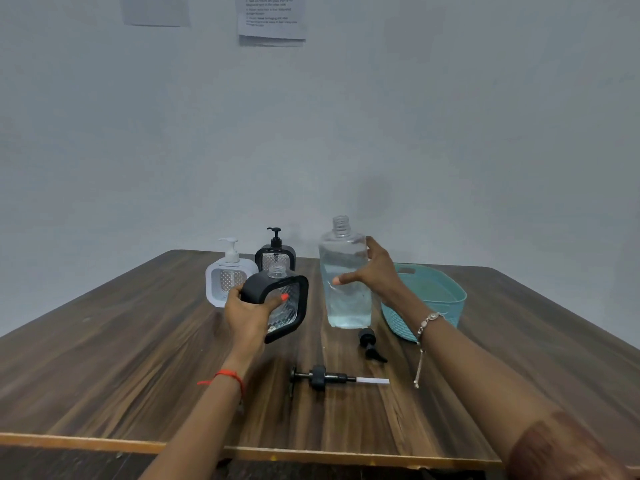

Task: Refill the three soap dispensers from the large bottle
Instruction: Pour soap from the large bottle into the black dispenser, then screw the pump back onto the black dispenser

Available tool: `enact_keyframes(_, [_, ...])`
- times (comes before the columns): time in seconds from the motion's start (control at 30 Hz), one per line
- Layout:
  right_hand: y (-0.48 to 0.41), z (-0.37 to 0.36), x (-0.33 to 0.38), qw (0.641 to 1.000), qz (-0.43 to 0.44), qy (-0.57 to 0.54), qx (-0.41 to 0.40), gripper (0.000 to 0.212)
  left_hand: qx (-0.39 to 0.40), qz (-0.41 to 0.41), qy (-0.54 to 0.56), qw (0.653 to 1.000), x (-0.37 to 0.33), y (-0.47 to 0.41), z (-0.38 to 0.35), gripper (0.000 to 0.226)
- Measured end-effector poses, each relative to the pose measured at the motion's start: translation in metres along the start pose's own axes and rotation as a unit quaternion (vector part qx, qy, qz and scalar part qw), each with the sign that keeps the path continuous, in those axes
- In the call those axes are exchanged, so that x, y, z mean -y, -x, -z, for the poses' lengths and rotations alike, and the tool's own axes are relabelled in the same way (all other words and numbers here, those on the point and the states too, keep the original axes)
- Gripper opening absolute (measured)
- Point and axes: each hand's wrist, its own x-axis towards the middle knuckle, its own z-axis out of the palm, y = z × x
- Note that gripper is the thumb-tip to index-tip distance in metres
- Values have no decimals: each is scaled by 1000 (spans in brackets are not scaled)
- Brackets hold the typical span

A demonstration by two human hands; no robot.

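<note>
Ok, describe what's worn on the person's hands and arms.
The left hand has orange-red polish on its thumbnail, and a red thread is tied around that wrist. The right hand has a silver chain bracelet at the wrist, with a loose end dangling. Both forearms are bare near the wrists.

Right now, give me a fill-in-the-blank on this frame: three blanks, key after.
The right hand grips the large bottle, which stands just ____ of the teal basket.
The left hand holds the tilted black dispenser, the only dispenser lacking its ____.
The back-left dispenser is coloured ____.
Missing words: left; pump; white.
</note>
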Motion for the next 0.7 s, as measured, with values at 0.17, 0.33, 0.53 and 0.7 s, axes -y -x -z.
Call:
enact_keyframes(0.17, [-4,-25,-27,996,-49,-73,5,89,-23,12,-33,999,8,-12,14,55])
enact_keyframes(0.33, [-6,-36,-37,995,-47,-81,23,77,-14,16,-8,1000,9,-18,19,59])
enact_keyframes(0.53, [-8,-32,-28,994,-52,-40,87,95,1,26,4,1000,11,-15,18,59])
enact_keyframes(0.7, [10,-29,-13,982,-91,160,50,95,-1,31,-5,1000,13,-13,14,60])
